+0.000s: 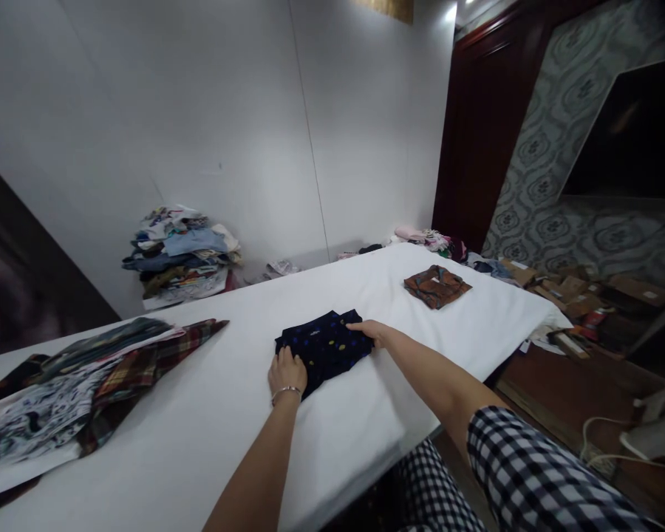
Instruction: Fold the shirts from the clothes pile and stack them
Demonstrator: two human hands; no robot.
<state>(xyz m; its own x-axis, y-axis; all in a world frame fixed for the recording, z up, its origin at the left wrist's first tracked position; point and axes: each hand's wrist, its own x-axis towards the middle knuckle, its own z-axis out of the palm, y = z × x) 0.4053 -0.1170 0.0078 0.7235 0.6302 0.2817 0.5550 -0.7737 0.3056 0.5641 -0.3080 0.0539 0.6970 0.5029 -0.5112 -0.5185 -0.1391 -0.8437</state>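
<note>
Walling (255, 133), smooth and pale grey, rises behind a long table draped in white cloth (199, 414). A loose heap of plaid, black-and-white patterned and dark garments (89, 377) spreads across the table's left end, while a tall stack of mixed folded clothes (182, 255) stands beyond the far edge. A navy fabric garment with blue and yellow dots (329, 347) lies folded near the table's front edge, between two bare hands. Farther off to its right rests a rust-brown patterned folded garment (437, 287). The right hand (371, 335) pinches the navy piece's right edge, thumb on top; the left hand (288, 372), wearing a thin silvery bracelet (286, 390), presses its near-left edge, though whether it grips cannot be told.
</note>
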